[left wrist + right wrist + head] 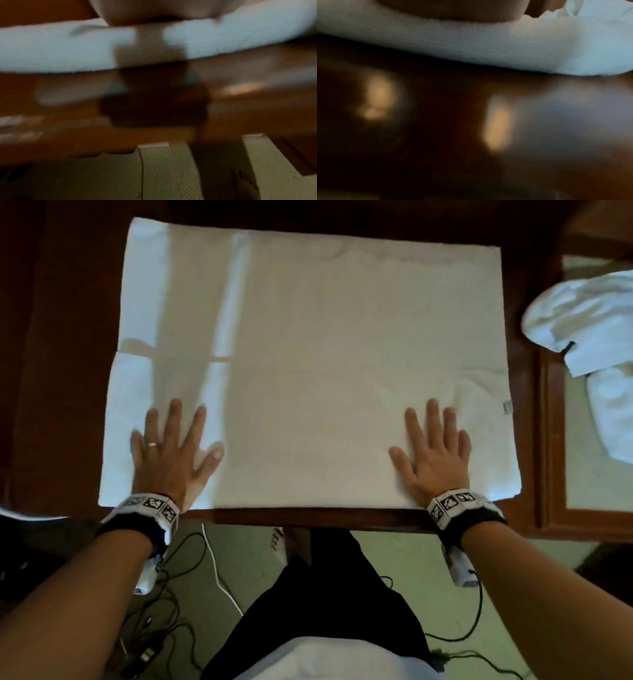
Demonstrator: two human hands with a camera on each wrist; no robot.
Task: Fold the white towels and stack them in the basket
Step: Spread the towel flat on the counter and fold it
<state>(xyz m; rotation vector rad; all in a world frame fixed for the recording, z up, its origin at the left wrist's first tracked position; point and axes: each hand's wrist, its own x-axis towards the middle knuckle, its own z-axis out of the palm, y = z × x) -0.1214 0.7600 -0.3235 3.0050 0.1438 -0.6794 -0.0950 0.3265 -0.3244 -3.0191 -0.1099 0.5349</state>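
Observation:
A large white towel [308,354] lies spread flat over the dark wooden table [308,517], with a folded-over layer along its left side. My left hand [171,446] presses flat on the towel's near left part, fingers straight and spread. My right hand [433,450] lies flat on its near right part, fingers straight. Both wrist views are blurred; each shows the towel's thick near edge [60,48] [488,44] on the table top, with only the heel of the hand above it. No basket is in view.
More white towels [589,337] lie crumpled on a second wooden-framed surface [544,440] at the right. Cables [219,573] trail over the green floor below the table's near edge, by my legs and foot.

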